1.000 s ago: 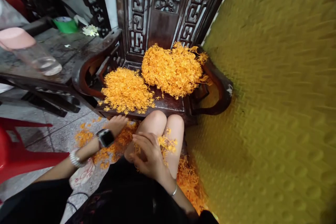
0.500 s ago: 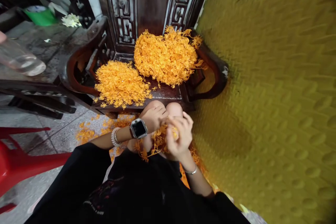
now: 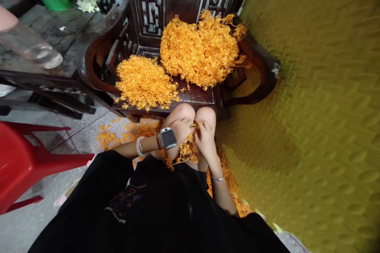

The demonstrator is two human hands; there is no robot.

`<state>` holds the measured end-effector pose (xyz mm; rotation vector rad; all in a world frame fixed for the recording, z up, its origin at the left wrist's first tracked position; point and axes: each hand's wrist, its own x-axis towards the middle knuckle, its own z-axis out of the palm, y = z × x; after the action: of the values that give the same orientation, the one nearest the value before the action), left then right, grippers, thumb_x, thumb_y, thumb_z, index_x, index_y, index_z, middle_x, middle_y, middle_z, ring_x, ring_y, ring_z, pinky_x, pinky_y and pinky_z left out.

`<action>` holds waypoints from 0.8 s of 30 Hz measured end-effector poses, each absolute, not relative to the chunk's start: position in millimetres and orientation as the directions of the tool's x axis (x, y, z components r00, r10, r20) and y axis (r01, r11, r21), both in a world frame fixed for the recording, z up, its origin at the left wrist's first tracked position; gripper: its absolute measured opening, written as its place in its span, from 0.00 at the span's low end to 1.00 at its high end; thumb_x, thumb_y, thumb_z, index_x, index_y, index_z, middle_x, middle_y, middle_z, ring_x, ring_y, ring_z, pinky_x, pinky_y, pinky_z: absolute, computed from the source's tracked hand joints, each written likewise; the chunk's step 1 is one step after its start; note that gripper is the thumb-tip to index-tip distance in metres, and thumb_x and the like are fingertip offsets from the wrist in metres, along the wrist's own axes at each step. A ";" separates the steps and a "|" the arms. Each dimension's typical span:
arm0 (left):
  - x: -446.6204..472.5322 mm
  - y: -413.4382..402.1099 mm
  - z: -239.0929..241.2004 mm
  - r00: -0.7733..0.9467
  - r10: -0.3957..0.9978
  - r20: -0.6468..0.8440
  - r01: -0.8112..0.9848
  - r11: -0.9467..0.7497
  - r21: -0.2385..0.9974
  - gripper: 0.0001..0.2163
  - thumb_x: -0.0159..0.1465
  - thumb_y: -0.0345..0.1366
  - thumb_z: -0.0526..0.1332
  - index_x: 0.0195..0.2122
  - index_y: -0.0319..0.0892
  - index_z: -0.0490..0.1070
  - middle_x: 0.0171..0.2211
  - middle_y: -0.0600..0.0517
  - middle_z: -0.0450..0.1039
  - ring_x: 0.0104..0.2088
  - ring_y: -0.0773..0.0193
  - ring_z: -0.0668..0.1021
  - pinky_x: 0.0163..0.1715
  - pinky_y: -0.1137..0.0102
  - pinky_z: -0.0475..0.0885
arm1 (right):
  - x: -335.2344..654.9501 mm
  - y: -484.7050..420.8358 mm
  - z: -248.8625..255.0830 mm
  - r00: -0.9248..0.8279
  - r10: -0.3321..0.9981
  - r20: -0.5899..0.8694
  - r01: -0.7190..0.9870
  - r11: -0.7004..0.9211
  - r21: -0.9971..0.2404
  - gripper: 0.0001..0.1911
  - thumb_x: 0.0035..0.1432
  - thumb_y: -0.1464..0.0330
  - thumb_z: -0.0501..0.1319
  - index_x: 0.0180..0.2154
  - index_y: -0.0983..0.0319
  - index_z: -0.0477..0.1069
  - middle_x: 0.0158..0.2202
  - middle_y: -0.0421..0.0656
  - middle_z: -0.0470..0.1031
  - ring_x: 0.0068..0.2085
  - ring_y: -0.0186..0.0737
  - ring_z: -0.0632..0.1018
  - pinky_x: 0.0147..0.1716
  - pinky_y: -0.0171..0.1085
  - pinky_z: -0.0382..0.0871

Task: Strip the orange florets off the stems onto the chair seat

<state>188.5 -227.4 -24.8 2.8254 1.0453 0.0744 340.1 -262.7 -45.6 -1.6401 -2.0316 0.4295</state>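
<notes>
A: Nearest?
B: Both hands over the knees, left hand point(image 3: 181, 129) and right hand point(image 3: 204, 138) meeting on an orange clump point(image 3: 184, 153) in the lap. Fingers curled on strands; grip partly hidden.
A: Farther?
B: Two orange heaps point(image 3: 178, 67) on the chair point(image 3: 196, 97). Upper left, bottle point(image 3: 29, 47) cut off.

Left hand point(image 3: 181, 130) and right hand point(image 3: 204, 139) pinching orange strands point(image 3: 184, 153), knees

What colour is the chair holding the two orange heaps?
Dark reddish-brown carved wood; the chair shows best in the head view.
</notes>
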 end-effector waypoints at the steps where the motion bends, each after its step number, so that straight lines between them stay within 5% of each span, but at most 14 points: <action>1: 189.8 -228.1 -24.3 0.748 0.663 -0.006 0.658 -0.742 0.130 0.10 0.64 0.31 0.54 0.43 0.36 0.73 0.45 0.42 0.71 0.48 0.56 0.71 0.43 0.64 0.66 | 339.5 -260.7 -45.3 -0.169 0.974 0.149 0.840 0.222 -0.496 0.21 0.54 0.76 0.52 0.50 0.67 0.68 0.45 0.54 0.71 0.49 0.51 0.71 0.51 0.51 0.63; 5: 190.8 -234.2 -22.4 0.711 0.703 0.020 0.697 -0.707 0.120 0.12 0.66 0.27 0.49 0.43 0.35 0.72 0.43 0.42 0.73 0.46 0.58 0.73 0.43 0.64 0.66 | 345.4 -258.3 -36.9 -0.159 0.970 0.182 0.813 0.233 -0.534 0.11 0.57 0.73 0.52 0.38 0.65 0.72 0.36 0.50 0.72 0.41 0.47 0.73 0.46 0.45 0.65; 11: 189.2 -240.6 -22.7 0.739 0.670 0.072 0.653 -0.738 0.172 0.11 0.66 0.30 0.51 0.45 0.39 0.70 0.44 0.46 0.73 0.47 0.59 0.72 0.47 0.65 0.65 | 355.9 -262.1 -25.2 0.173 0.939 0.298 0.629 0.128 -0.767 0.14 0.63 0.65 0.50 0.39 0.63 0.72 0.39 0.48 0.76 0.40 0.42 0.76 0.42 0.39 0.68; 14: 192.3 -238.7 -25.2 0.743 0.660 0.112 0.617 -0.739 0.271 0.11 0.67 0.32 0.50 0.45 0.39 0.69 0.41 0.47 0.73 0.45 0.61 0.73 0.49 0.66 0.64 | 351.9 -260.0 -27.0 0.362 0.896 0.256 0.435 0.080 -0.897 0.17 0.63 0.60 0.50 0.40 0.64 0.71 0.35 0.48 0.77 0.36 0.41 0.78 0.38 0.38 0.69; 17: 193.4 -240.4 -25.3 0.731 0.671 0.120 0.546 -0.682 0.486 0.12 0.68 0.36 0.47 0.45 0.41 0.69 0.39 0.48 0.74 0.38 0.62 0.75 0.40 0.69 0.67 | 346.7 -256.1 -24.2 0.484 0.848 0.218 0.265 0.095 -0.959 0.19 0.62 0.57 0.50 0.39 0.64 0.70 0.29 0.44 0.76 0.29 0.37 0.77 0.32 0.35 0.69; 21: 189.4 -248.1 -18.5 0.632 0.774 0.029 0.347 -0.316 0.883 0.14 0.67 0.44 0.50 0.38 0.42 0.70 0.27 0.53 0.74 0.25 0.67 0.73 0.26 0.73 0.63 | 349.9 -251.6 -0.6 0.544 0.799 0.255 0.264 0.126 -0.956 0.16 0.61 0.58 0.53 0.36 0.63 0.71 0.19 0.35 0.66 0.19 0.30 0.66 0.21 0.29 0.60; 24: 184.4 -249.3 -7.8 0.558 0.812 -0.170 0.106 0.134 0.985 0.16 0.64 0.49 0.52 0.30 0.41 0.66 0.16 0.56 0.65 0.15 0.72 0.64 0.18 0.74 0.57 | 357.0 -250.2 21.3 0.287 0.957 0.030 0.074 0.009 -0.997 0.12 0.58 0.59 0.58 0.36 0.61 0.72 0.13 0.31 0.57 0.13 0.27 0.55 0.14 0.29 0.48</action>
<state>184.4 -249.3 -7.8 1.3619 0.8712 0.6196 357.0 -250.2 21.3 -1.3711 -1.0507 0.9417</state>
